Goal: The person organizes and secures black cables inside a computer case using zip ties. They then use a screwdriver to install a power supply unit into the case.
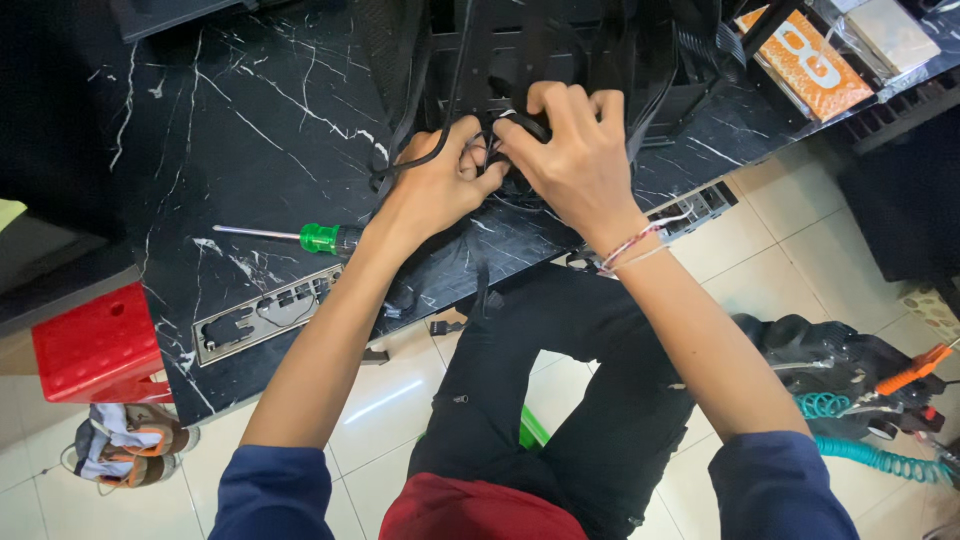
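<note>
Black cables (505, 140) bunched at the computer case (560, 50) on the marble table (250, 120), pinched by left hand (440, 180) and right hand (575, 155); bundle not yet tidy, screwdriver (300, 237) lying unused

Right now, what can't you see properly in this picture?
Head view:
- What the fingers pinch: the left hand and right hand cover the black cables.
- The black computer case: cut off by the top edge and too dark inside.
- The screwdriver handle: the left forearm hides its end.
- The orange box: partly behind cables.
</note>
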